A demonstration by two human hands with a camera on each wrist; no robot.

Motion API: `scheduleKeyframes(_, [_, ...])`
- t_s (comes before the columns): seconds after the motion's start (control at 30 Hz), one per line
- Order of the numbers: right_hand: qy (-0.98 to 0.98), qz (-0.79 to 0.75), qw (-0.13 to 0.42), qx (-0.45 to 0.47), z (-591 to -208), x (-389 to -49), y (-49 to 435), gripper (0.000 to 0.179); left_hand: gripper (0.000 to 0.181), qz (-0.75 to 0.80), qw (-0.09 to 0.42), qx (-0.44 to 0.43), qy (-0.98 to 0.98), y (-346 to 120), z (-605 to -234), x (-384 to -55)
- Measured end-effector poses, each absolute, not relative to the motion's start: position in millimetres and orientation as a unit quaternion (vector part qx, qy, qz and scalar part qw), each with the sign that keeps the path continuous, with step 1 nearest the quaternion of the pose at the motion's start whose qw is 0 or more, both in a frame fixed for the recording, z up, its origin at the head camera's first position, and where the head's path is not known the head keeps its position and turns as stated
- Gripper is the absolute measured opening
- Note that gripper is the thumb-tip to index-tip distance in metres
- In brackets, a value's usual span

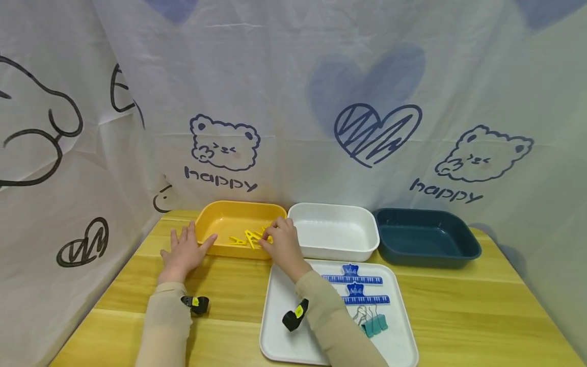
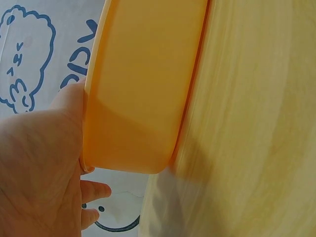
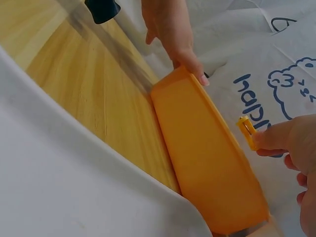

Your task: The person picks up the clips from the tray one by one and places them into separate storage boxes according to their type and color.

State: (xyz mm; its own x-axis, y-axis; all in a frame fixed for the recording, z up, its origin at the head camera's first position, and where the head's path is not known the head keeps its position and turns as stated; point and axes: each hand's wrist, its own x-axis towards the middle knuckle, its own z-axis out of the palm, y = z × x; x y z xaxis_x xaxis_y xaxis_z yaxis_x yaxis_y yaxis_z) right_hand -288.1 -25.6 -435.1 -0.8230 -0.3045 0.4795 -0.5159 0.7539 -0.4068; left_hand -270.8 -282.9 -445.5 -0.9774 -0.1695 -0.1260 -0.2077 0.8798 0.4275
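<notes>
Head view: right hand, center of frame, pinches a yellow clip between thumb and fingertips, over the right part of the yellow bin; the right wrist view shows the clip above the rim. Another yellow clip lies inside that bin. Left hand, left of center, is spread wide with nothing pinched, touching the bin's left end. White bin sits just right of yellow, dark blue bin right of that. White tray, lower center, bears two blue ruler-like clips and teal binder clips, partly behind the right sleeve.
</notes>
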Motion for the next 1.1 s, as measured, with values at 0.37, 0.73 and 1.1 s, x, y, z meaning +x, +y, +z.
scheduleKeyframes(0.37, [-0.934, 0.239, 0.162, 0.210, -437, -305, -44, 0.016, 0.105, 0.218, 0.039, -0.099, 0.970, -282, -445, -272])
scheduleKeyframes(0.73, [-0.944, 0.205, 0.151, 0.210, -443, -320, -59, 0.018, 0.103, 0.222, 0.042, -0.103, 0.969, -280, -443, -269])
scheduleKeyframes(1.1, [-0.949, 0.194, 0.142, 0.206, -446, -333, -75, 0.020, 0.104, 0.221, 0.042, -0.109, 0.968, -280, -444, -271])
